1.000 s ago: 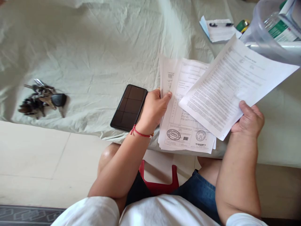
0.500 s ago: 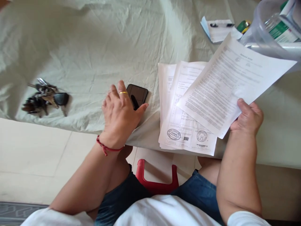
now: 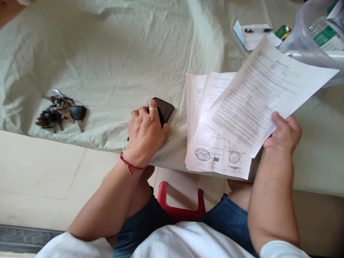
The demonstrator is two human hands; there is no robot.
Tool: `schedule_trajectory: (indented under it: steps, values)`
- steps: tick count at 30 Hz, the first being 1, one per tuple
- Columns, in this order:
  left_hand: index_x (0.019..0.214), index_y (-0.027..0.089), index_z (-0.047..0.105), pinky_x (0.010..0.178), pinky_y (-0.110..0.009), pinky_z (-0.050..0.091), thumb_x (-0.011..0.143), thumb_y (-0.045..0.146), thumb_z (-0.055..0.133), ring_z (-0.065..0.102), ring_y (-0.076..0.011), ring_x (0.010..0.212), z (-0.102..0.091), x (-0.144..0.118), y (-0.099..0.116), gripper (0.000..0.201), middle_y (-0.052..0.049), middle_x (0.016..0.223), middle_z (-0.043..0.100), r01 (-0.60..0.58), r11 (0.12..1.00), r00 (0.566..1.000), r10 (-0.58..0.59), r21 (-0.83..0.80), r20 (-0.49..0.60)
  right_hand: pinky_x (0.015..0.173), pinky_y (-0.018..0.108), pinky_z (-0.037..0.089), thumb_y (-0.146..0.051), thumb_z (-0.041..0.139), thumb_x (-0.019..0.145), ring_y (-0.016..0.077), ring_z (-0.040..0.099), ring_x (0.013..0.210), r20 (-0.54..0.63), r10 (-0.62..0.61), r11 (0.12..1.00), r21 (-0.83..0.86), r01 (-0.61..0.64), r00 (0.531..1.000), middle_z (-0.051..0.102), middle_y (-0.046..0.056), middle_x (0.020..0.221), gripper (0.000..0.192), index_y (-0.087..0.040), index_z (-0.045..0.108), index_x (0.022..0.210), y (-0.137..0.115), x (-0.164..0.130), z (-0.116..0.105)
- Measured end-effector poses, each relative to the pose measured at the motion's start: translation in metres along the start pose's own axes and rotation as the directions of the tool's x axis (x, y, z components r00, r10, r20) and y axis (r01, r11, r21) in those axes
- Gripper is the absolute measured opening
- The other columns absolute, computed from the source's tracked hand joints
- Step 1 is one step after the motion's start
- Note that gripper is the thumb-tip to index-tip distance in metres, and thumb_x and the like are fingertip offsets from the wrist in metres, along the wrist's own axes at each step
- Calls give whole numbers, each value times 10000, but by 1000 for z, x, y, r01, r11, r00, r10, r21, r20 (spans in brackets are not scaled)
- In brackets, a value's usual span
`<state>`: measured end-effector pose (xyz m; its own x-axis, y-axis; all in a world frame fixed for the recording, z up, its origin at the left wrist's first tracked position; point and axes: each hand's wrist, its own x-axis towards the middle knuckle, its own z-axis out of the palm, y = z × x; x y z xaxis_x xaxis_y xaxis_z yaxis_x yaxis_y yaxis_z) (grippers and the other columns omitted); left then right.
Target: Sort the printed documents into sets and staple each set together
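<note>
My left hand [image 3: 147,130], with a gold ring and a red wrist thread, is closed over a dark smartphone [image 3: 167,109] on the cloth. The fingers bend down around the phone and cover much of it; its far right end shows. My right hand [image 3: 283,133] pinches a printed sheet of paper [image 3: 268,86] at its near right edge, thumb on top. That sheet is tilted and overlaps a stack of printed papers [image 3: 200,143] with round and oval stamps.
A bunch of keys [image 3: 61,111] lies on the left of the cloth-covered table [image 3: 120,46]. At the back right are a pen [image 3: 258,30] on a notepad, a green-yellow tape measure [image 3: 283,32] and a clear plastic tub [image 3: 303,39]. Below is a red stool [image 3: 182,213].
My left hand's fingers have curled down and closed onto the phone, where before they were stretched over it. My right hand still holds the sheet. The view has shifted slightly.
</note>
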<state>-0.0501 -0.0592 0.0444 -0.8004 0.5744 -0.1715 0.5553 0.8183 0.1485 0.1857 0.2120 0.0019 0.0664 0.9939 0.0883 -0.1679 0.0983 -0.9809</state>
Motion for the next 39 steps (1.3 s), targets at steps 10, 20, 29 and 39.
schedule_trajectory:
  steps: [10, 20, 29, 39]
  values:
    - [1591, 101, 506, 1099, -636, 531, 854, 253, 637, 639, -493, 1254, 13, 8, -8, 764, -264, 1297, 684, -25, 994, 989, 8, -110, -146, 948, 399, 705, -157, 840, 615, 193, 793, 864, -2, -14, 1000, -22, 14, 1000, 832, 36, 907, 263, -148, 851, 878, -1, -3, 2]
    - [1650, 158, 440, 1195, -646, 456, 867, 301, 742, 525, -519, 1424, 11, 11, -7, 852, -260, 1495, 599, 45, 973, 989, -75, -226, -128, 940, 390, 697, -158, 854, 613, 187, 784, 854, 12, -9, 1000, 9, 9, 1000, 824, 58, 918, 276, -119, 841, 886, 1, -2, -1]
    - [1213, 177, 701, 948, -474, 580, 984, 345, 631, 719, -303, 904, 9, -10, 11, 293, -142, 1183, 763, -147, 857, 988, 103, -494, -115, 974, 403, 685, -105, 827, 663, 189, 772, 863, 12, 78, 997, 28, -78, 997, 810, 77, 948, 234, -100, 824, 897, -6, 0, -1]
    - [975, 169, 699, 515, -284, 293, 955, 367, 645, 433, -139, 554, 16, -13, 26, 206, 18, 656, 554, 148, 437, 950, 188, -887, 251, 918, 475, 688, -181, 908, 608, 247, 788, 859, 234, 333, 937, -190, -293, 913, 833, 95, 972, 380, -137, 828, 976, -17, 10, -25]
